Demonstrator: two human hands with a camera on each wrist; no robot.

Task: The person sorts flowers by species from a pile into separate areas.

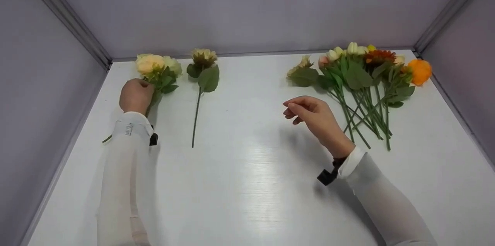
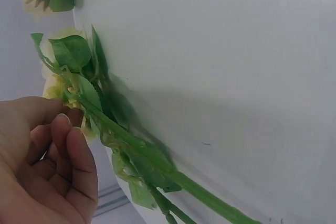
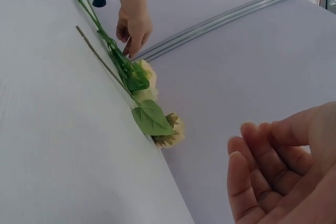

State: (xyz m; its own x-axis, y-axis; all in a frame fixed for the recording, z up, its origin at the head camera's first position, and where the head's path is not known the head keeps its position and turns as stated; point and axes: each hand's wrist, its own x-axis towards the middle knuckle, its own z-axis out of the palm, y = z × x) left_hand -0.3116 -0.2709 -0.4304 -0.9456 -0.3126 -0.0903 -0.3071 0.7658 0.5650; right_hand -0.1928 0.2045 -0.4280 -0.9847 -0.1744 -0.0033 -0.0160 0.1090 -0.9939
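Observation:
My left hand [image 1: 136,95] is at the top of the stems of a peach rose [image 1: 150,64] and a pale green flower [image 1: 172,65] lying at the table's far left. In the left wrist view, thumb and fingertips meet the leaves just under the peach bloom, beside a green stem [image 2: 202,192]; whether they pinch it cannot be made out. My right hand [image 1: 313,116] hovers above the table with loosely curled fingers, holding nothing. Just right of the left hand's flowers lies a cream flower [image 1: 204,58] on a dark stem, its bloom toward the back wall.
At the back right lies a loose heap of flowers: white tulips [image 1: 352,48], a rust-red flower [image 1: 379,56], an orange bloom [image 1: 419,72] and others with crossed stems. A cream flower [image 1: 297,71] lies at the heap's left side. Grey walls [image 1: 255,10] border the white table [image 1: 232,184].

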